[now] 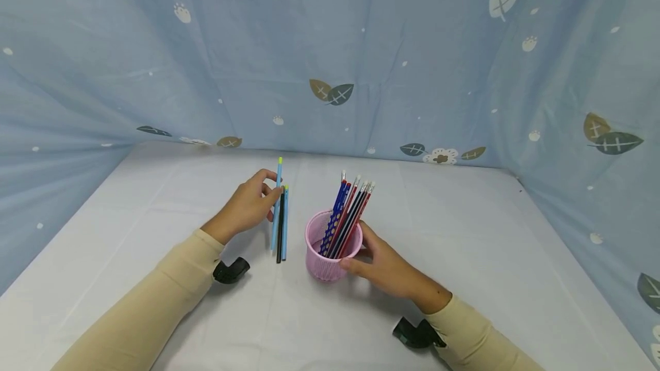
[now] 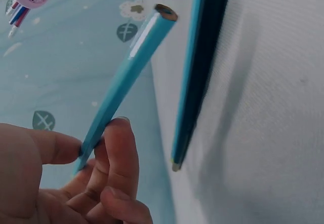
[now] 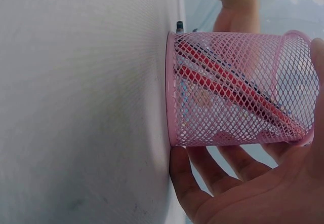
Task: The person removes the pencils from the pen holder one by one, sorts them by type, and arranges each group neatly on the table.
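My left hand (image 1: 248, 202) pinches a light blue pencil (image 1: 279, 172) with a yellow-green end, between thumb and fingers. In the left wrist view, this pencil (image 2: 124, 84) slants up with its flat, unsharpened end toward the camera. Just right of it on the table lie a black pencil (image 1: 280, 242) and another blue pencil (image 1: 285, 228), side by side. My right hand (image 1: 389, 271) grips a pink mesh pencil cup (image 1: 323, 269) from the right, thumb at the near rim. The cup stands upright, with several blue, red and dark pencils (image 1: 344, 225) leaning right inside it.
A white cloth covers the table (image 1: 464, 233). Behind it and along the sides hangs a blue curtain (image 1: 278, 44) with leaf prints. Black devices (image 1: 232, 271) are strapped at both sleeves, close over the tabletop.
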### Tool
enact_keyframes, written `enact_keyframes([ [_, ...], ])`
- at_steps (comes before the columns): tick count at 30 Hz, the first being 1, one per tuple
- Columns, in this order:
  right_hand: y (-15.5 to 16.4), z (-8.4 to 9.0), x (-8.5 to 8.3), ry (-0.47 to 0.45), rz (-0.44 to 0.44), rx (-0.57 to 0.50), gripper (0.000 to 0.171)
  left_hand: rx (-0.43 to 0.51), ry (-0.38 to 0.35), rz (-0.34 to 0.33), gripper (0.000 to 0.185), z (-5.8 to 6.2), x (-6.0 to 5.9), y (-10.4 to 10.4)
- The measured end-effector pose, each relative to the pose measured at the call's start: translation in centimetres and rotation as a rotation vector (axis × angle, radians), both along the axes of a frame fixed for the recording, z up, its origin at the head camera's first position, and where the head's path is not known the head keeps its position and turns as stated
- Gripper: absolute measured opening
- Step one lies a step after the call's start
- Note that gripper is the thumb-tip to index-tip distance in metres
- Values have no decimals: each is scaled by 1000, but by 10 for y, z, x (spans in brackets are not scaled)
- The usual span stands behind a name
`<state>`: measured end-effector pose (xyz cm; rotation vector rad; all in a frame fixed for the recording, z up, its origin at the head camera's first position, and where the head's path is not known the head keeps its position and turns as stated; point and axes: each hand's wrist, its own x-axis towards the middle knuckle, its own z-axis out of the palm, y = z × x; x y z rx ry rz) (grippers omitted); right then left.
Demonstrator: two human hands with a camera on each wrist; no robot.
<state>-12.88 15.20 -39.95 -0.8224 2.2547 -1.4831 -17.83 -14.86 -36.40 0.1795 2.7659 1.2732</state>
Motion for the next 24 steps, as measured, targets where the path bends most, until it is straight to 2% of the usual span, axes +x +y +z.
enact_keyframes([
  [24, 1, 0, 0, 3, -7, 21, 80, -12, -104, -30, 47, -14, -9, -8],
])
